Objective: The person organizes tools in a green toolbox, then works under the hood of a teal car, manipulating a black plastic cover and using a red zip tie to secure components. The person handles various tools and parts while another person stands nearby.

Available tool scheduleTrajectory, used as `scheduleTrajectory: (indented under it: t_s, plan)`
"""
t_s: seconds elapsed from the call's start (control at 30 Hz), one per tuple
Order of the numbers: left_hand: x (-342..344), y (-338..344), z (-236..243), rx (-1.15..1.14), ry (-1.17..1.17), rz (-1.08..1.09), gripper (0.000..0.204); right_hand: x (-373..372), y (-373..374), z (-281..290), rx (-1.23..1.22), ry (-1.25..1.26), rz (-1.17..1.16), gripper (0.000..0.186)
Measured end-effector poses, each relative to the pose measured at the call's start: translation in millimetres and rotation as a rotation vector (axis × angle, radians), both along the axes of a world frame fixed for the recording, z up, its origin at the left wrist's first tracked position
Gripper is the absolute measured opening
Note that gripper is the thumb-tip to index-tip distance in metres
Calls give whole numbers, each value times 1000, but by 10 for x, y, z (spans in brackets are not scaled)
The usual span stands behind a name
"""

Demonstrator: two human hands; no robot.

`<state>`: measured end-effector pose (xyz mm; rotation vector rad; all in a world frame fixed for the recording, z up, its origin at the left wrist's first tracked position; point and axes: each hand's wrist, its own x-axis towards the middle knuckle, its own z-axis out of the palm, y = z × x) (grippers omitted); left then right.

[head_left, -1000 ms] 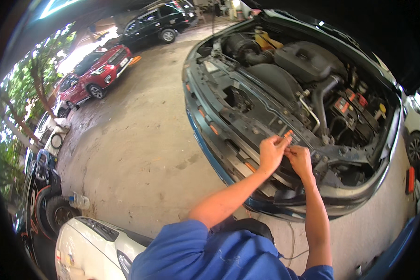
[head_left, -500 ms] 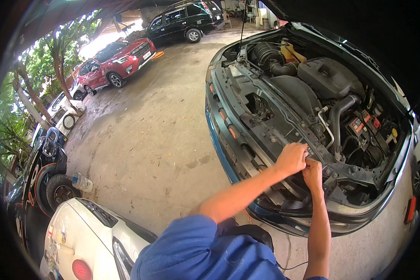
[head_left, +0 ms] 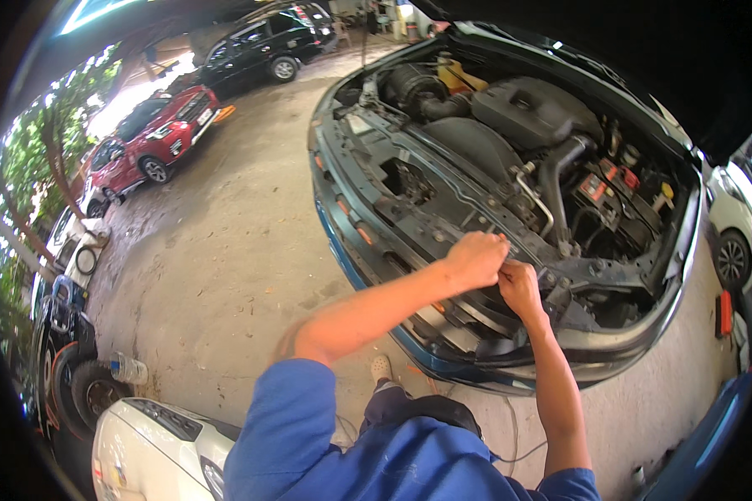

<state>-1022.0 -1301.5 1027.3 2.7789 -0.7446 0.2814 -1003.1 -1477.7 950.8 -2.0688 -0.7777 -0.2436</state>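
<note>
My left hand (head_left: pixel 475 260) is closed over the black front panel (head_left: pixel 430 224) of a blue car with its hood raised. Right beside it, my right hand (head_left: pixel 520 292) is also closed, its fingers nearly touching the left ones. Whatever they grip is hidden by the fingers. Behind the hands lie a black engine cover (head_left: pixel 536 113), a grey pipe (head_left: pixel 556 179) and a battery (head_left: pixel 595 189) with an orange-red label. A yellow-capped reservoir (head_left: pixel 461 75) stands at the far side of the engine bay.
A white car's front (head_left: pixel 154 447) is close behind me at lower left, near a clear plastic jug (head_left: pixel 128 369) and a tire (head_left: pixel 99 389). A cable (head_left: pixel 512 422) trails on the floor. Red (head_left: pixel 152 135) and black (head_left: pixel 255 50) vehicles stand farther off; a red object (head_left: pixel 724 314) is at right.
My view has swung to the right, so the car and hands appear farther left. Both hands stay closed together at the front panel. My shod foot now shows below.
</note>
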Motion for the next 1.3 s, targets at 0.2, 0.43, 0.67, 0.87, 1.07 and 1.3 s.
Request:
scheduleTrajectory:
  t_s: [0.2, 0.43, 0.67, 0.87, 1.07, 1.3]
  plan:
    - [165, 175, -38, -12, -91, -271, 5, -42, -24, 13, 5, -32, 3, 21]
    - [404, 293, 80, 102, -114, -619, 10, -82, -8, 67, -15, -21, -15, 21]
    - [417, 303, 319, -73, 75, -429, 11, -123, 60, 223, 39, -22, -67, 18]
    - [461, 1009, 629, -202, 258, -159, 21, 71, 693, 459, -10, 56, 27, 21]
    - [590, 1775, 412, -209, 154, -167, 21, 313, 1460, 324, -74, 118, 33, 22]
    - [782, 2160, 199, -235, 172, -239, 20, 275, 1831, 338, -60, 157, -63, 19]
